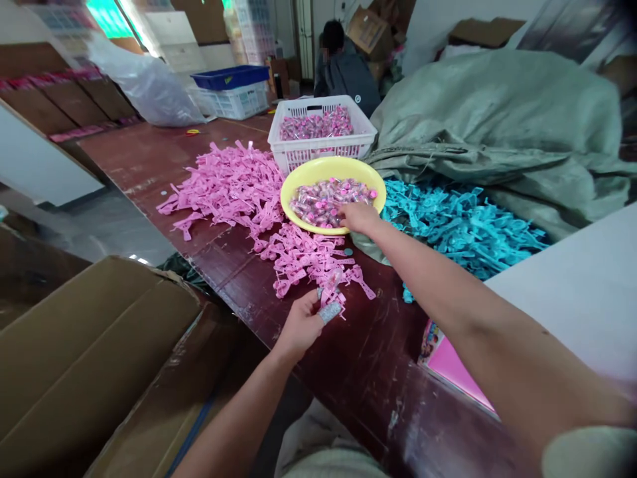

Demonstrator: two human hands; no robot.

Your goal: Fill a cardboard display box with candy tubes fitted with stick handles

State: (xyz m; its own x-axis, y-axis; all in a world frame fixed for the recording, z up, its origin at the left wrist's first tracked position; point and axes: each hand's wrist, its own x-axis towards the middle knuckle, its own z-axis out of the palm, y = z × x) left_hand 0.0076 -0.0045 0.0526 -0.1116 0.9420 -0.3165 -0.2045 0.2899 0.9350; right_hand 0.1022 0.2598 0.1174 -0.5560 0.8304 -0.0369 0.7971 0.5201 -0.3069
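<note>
My left hand (303,324), with silvery tape around its thumb and a fingertip, pinches a pink plastic piece (332,292) above the table's near edge. Something clear seems to sit at the top of that piece. Over the right rim of a yellow basin (297,174) reaches my right hand (359,218), its fingertips among small clear capsules with pink caps (328,194). Whether those fingers are closed on a capsule is hidden. A heap of pink plastic pieces (233,182) spreads left of the basin and toward my left hand. Turquoise pieces (458,222) are piled to the right.
Behind the basin stands a white crate (323,147) holding more capsules. A green tarpaulin sack (497,106) bulges at the right. Cardboard boxes (89,345) flank the dark red table (368,378) on the left. Another person (343,70) sits at the far end.
</note>
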